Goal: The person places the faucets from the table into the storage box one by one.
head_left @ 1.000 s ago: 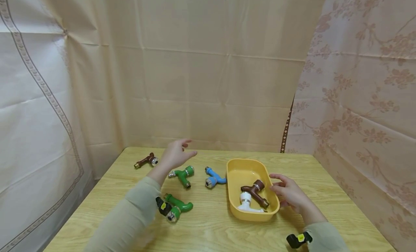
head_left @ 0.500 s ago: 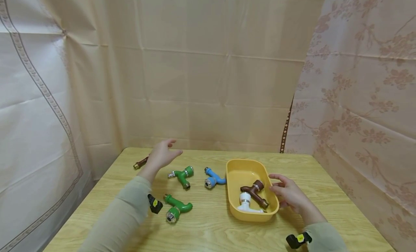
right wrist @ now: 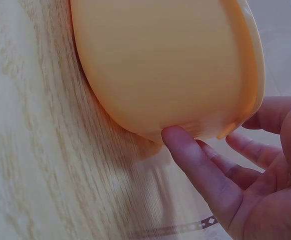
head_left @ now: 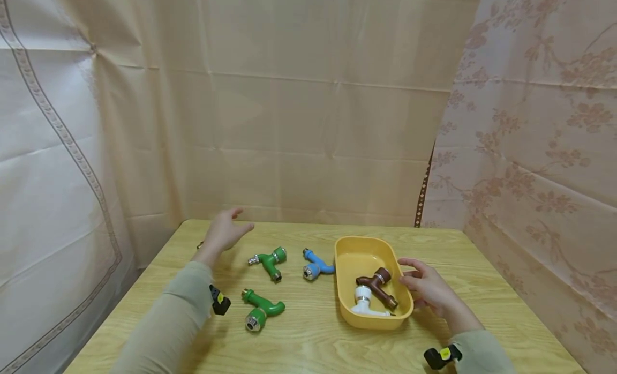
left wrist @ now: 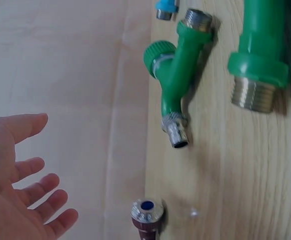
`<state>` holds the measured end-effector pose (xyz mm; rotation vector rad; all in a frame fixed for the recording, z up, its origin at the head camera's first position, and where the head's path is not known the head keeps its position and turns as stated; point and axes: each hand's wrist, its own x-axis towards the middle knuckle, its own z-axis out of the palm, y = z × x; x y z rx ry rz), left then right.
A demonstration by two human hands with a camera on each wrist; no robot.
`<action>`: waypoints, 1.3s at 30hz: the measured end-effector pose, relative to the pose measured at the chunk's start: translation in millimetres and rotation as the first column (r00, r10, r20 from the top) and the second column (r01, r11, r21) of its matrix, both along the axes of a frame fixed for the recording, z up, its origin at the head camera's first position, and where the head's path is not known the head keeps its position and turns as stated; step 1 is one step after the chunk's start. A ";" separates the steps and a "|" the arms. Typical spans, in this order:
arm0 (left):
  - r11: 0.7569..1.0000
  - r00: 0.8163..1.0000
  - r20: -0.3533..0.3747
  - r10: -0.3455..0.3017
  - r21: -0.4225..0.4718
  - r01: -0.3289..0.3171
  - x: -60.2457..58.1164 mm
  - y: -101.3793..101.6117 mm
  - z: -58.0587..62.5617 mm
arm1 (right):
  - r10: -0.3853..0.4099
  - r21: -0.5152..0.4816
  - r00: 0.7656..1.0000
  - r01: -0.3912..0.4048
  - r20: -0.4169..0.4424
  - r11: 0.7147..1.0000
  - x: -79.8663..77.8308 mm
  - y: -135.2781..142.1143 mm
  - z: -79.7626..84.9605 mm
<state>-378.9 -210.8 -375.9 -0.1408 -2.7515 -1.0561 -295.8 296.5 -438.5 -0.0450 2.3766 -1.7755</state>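
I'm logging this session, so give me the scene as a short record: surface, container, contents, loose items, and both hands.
Surface: wood-grain table
Container: yellow tub
Contents: brown tap; white tap
Loose items: blue tap beside the tub; near green tap; far green tap; second brown tap, mostly hidden in the head view
Left hand: empty, nearest the second brown tap
Right hand: touching the tub's side; grip unclear
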 end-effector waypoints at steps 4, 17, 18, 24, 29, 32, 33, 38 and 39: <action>1.000 1.000 -0.027 0.007 -0.016 -0.007 -4.2 -7.5 -5.3 | -0.003 -0.002 1.000 0.003 0.001 1.000 0.6 -0.8 1.0; 0.999 1.000 0.020 0.022 0.031 -0.023 -9.1 -31.5 -23.5 | -0.013 0.006 1.000 0.013 0.001 1.000 -1.5 0.4 -1.9; 0.999 0.999 0.025 0.027 0.034 -0.028 -8.8 -33.3 -24.7 | -0.014 0.008 1.000 0.014 0.003 1.000 -1.8 0.4 -2.1; 0.996 0.995 0.086 0.052 0.067 -0.058 -7.8 -45.2 -33.4 | -0.014 0.015 1.000 0.014 0.007 1.000 -2.4 0.6 -2.7; 0.993 0.988 0.114 0.104 0.035 -0.109 -6.6 -51.6 -39.9 | -0.006 -0.004 1.000 0.006 0.005 1.000 0.0 -0.3 -1.6; 0.992 0.985 0.119 0.124 0.010 -0.126 -6.8 -54.5 -43.6 | 0.003 -0.023 1.000 -0.003 -0.004 1.000 1.6 -0.8 -0.5; 0.992 0.984 0.125 0.128 0.006 -0.130 -7.0 -55.4 -44.7 | 0.012 -0.025 1.000 -0.012 -0.009 1.000 2.0 -0.7 -0.3; 0.991 0.982 0.133 0.132 -0.043 -0.127 -7.9 -63.2 -52.0 | 0.014 -0.031 1.000 -0.014 -0.011 0.999 2.8 -1.3 0.4; 0.991 0.982 0.134 0.132 -0.052 -0.126 -7.6 -64.7 -53.2 | 0.013 -0.030 1.000 -0.013 -0.009 0.999 2.8 -1.3 0.5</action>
